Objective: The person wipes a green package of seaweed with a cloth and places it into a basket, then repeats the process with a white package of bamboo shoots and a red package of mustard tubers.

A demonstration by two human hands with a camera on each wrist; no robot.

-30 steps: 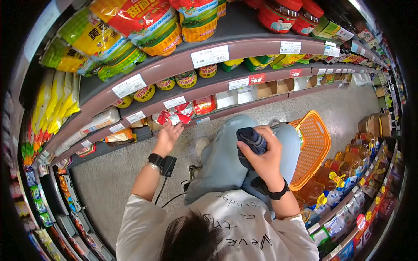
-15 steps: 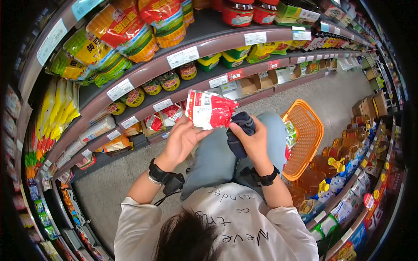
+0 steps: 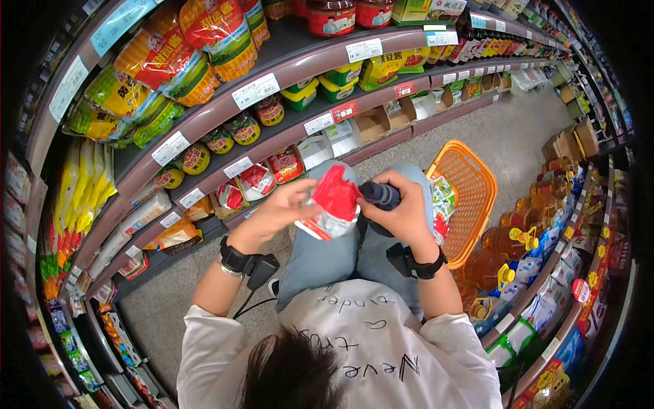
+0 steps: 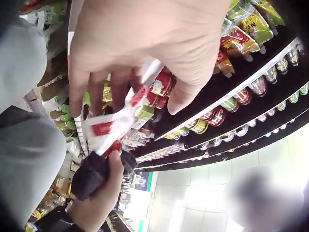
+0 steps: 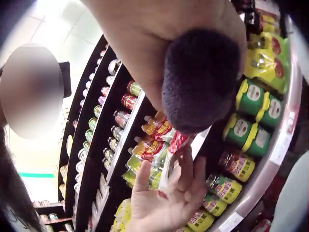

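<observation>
A red and white packet point(image 3: 335, 194) is held up over the person's knees in the head view, its red part toward the shelf. My right hand point(image 3: 407, 210) grips a bundled dark cloth point(image 3: 383, 195), and its thumb pinches the packet's edge against that cloth. Left of the packet, my left hand point(image 3: 281, 210) has its thumb and fingers spread around its side, loosely extended. The left wrist view shows the packet point(image 4: 112, 123) beyond these spread fingers, running down to the right thumb. In the right wrist view the cloth point(image 5: 200, 82) covers much of the right hand's fingers.
An orange basket point(image 3: 480, 180) with several packets point(image 3: 441, 201) inside stands by the right knee. Similar red packets point(image 3: 256, 178) sit on the low shelf in front, under jars point(image 3: 243, 128). Oil bottles point(image 3: 492, 242) line the right side.
My left hand reached to the low shelf, then brought a red and white packet to the right hand. The packet has since turned over, its red part now toward the shelf.
</observation>
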